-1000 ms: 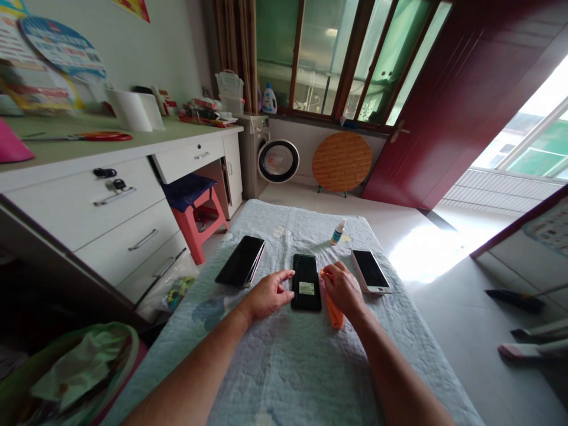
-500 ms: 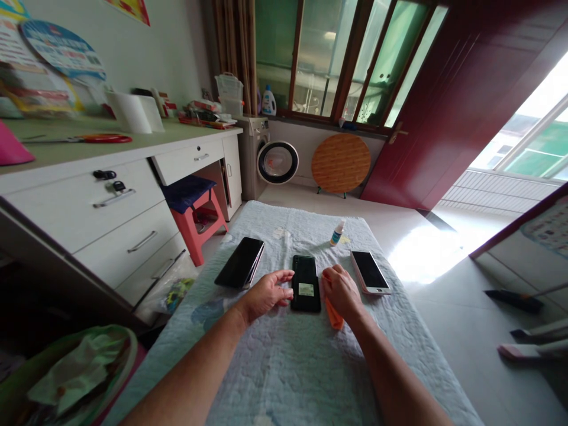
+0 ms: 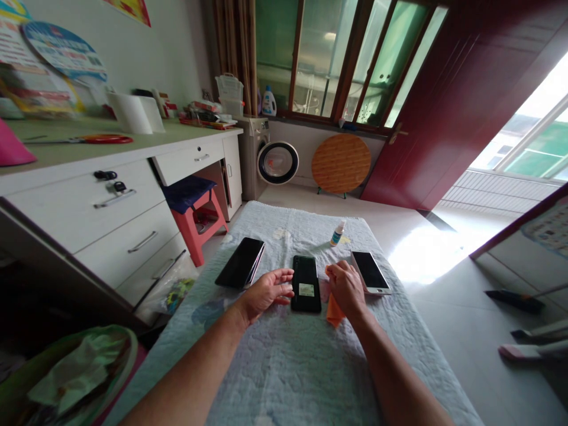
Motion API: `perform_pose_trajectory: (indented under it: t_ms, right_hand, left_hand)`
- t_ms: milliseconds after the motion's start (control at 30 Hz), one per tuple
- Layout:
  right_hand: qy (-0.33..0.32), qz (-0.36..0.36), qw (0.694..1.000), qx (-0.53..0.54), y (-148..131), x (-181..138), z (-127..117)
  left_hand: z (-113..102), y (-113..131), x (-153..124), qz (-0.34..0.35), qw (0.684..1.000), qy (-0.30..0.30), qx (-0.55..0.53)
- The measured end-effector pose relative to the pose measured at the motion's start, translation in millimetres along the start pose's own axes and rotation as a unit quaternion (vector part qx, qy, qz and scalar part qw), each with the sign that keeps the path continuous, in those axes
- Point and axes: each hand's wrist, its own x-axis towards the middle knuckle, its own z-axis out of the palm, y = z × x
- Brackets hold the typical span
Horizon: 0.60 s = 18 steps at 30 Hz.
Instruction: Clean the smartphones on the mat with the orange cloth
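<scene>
In the head view, a black phone with a pale label lies flat at the centre of the frame, a little below the middle, on a bench spread with a light blue quilted cover. The person's left hand is at the phone's left edge, its thumb and fingers apart; whether the fingertips touch the edge cannot be told. To the right of the phone, the right hand has its fingers closed on an orange cloth, which hangs below the hand toward the bottom of the frame. The cloth is just beside the phone, apart from it.

Left of centre, near the left hand, lies a dark tablet, screen up. Right of centre, just beyond the right hand, a white phone lies with its dark screen up. Above the right hand in the frame stands a small spray bottle.

A pink stool with a dark blue top stands left of centre, by a white cabinet. At upper centre, a washing machine has its round door open, and a round wooden tabletop leans near the wall.
</scene>
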Motion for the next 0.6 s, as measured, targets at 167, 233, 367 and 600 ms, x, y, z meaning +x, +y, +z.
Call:
perform_pose_trajectory:
  t_ms: [167, 233, 367, 600]
  right_hand:
    - [-0.014, 0.018, 0.999, -0.029, -0.5, -2.7, -4.1]
    - [0.003, 0.028, 0.999, -0.045, -1.7, -3.9, -9.5]
    - [0.045, 0.017, 0.997, -0.058, -12.0, -6.2, -19.7]
    - [-0.028, -0.027, 0.999, -0.017, -48.9, -17.3, -7.2]
  left_hand:
    - [-1.9, 0.5, 0.6, -0.009, 1.000, 0.001, -0.028]
    - [-2.7, 0.4, 0.9, -0.011, 0.999, 0.001, -0.037]
    - [-4.0, 0.4, 1.3, -0.017, 0.998, 0.002, -0.053]
    - [-6.7, -1.4, 3.5, -0.027, 0.995, 0.000, -0.093]
